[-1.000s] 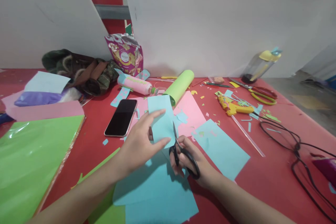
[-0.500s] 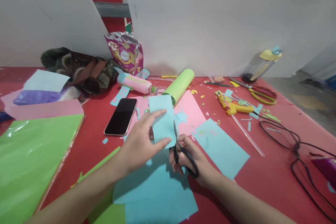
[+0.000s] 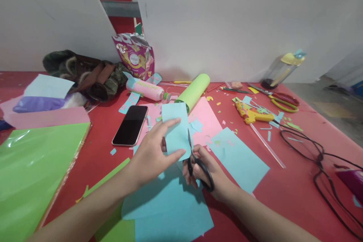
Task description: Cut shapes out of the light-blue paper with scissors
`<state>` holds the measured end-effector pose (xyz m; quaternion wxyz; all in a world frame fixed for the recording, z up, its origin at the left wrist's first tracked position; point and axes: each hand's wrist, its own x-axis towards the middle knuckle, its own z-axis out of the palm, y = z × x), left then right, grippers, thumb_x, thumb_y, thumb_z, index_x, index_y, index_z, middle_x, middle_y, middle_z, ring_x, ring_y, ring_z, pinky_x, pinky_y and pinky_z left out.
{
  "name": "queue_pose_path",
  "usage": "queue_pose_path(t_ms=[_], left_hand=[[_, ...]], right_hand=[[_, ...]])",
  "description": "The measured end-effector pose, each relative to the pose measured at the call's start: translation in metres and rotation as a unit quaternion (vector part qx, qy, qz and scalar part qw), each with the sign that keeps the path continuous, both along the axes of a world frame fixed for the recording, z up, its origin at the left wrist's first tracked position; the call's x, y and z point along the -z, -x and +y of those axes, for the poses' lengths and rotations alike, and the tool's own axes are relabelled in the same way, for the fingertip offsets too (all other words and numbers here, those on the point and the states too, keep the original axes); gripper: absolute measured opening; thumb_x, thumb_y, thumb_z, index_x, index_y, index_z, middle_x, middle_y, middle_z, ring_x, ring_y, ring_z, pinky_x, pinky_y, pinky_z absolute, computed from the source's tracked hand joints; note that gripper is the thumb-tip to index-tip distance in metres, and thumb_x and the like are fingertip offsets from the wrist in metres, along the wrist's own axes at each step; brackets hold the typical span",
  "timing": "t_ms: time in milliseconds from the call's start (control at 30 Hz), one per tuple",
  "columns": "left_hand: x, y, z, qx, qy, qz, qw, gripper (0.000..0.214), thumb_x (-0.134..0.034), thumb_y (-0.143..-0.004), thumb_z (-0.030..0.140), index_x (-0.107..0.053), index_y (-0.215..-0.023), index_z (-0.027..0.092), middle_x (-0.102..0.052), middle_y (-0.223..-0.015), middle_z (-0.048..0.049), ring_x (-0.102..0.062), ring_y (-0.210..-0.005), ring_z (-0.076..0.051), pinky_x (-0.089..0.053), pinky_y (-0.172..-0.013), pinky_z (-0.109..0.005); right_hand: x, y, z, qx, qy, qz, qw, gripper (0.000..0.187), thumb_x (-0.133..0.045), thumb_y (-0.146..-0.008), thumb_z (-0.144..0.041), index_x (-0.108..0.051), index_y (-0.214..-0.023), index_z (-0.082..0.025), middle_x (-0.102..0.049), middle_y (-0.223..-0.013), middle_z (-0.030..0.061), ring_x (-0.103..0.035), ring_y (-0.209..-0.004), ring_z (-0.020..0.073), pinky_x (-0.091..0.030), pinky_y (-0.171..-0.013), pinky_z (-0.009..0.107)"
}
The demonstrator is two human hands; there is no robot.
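My left hand (image 3: 153, 145) grips a small light-blue paper piece (image 3: 176, 134), thumb and forefinger across its front and the other fingers partly hidden behind it. Black-handled scissors (image 3: 206, 174) are in my right hand (image 3: 211, 168), with fingers through the loops. Their blades point up along the paper's right edge, close to its rounded lower right corner. Whether the blades touch the paper I cannot tell. Beneath both hands lie larger blue sheets (image 3: 170, 211), partly over a green sheet (image 3: 119, 223).
A phone (image 3: 130, 125) lies left of the paper. Behind it are a pink paper-wrapped bottle (image 3: 146, 90), a rolled green paper (image 3: 195, 89) and a snack bag (image 3: 134, 58). To the right are a yellow glue gun (image 3: 252, 115) with a looping cord (image 3: 317, 149), and yellow-handled scissors (image 3: 283, 105).
Almost nothing differs. Both hands, the paper and the scissors hold nearly the same position; the view has shifted very slightly.
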<state>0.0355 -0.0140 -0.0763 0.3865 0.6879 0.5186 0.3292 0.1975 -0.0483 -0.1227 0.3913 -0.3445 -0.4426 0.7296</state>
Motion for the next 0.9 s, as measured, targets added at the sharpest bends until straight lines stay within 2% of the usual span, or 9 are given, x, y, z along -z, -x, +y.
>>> queue_pose_path(t_ms=[333, 533, 733, 900], left_hand=[[-0.0003, -0.001, 0.0004, -0.004, 0.001, 0.002, 1.0, 0.055, -0.06, -0.068, 0.027, -0.042, -0.119, 0.022, -0.056, -0.102, -0.0063, -0.056, -0.068, -0.015, -0.051, -0.062, -0.032], [-0.0003, -0.0004, 0.0001, -0.008, -0.017, 0.026, 0.999, 0.055, -0.061, -0.068, 0.026, -0.043, -0.119, 0.022, -0.054, -0.105, -0.0058, -0.05, -0.057, -0.01, -0.049, -0.056, -0.028], [0.0016, -0.0002, -0.0017, 0.006, 0.004, 0.004, 1.0, 0.056, -0.061, -0.068, 0.027, -0.042, -0.12, 0.022, -0.055, -0.102, -0.0058, -0.054, -0.061, -0.013, -0.05, -0.06, -0.031], [0.0022, 0.0, -0.002, 0.011, 0.004, 0.005, 1.0, 0.057, -0.061, -0.068, 0.026, -0.041, -0.121, 0.023, -0.053, -0.106, -0.0056, -0.051, -0.058, -0.011, -0.049, -0.057, -0.029]], right_hand=[[0.0011, 0.0013, -0.0004, 0.001, -0.018, 0.005, 1.0, 0.043, -0.056, -0.069, -0.056, -0.032, -0.084, -0.023, -0.052, -0.061, -0.0058, -0.049, -0.046, 0.007, -0.032, -0.041, 0.018], [0.0012, 0.0001, -0.0002, -0.008, -0.016, 0.012, 1.0, 0.043, -0.056, -0.07, -0.055, -0.032, -0.085, -0.023, -0.053, -0.064, -0.0048, -0.049, -0.048, 0.0072, -0.033, -0.042, 0.018], [0.0019, -0.0014, 0.0001, -0.013, -0.012, 0.025, 1.0, 0.043, -0.057, -0.07, -0.053, -0.033, -0.087, -0.023, -0.053, -0.065, -0.0042, -0.05, -0.052, 0.0079, -0.034, -0.043, 0.018], [0.0036, -0.0013, 0.001, -0.015, -0.019, 0.029, 0.999, 0.041, -0.056, -0.071, -0.053, -0.034, -0.087, -0.022, -0.053, -0.065, -0.004, -0.049, -0.051, 0.0076, -0.035, -0.043, 0.018]])
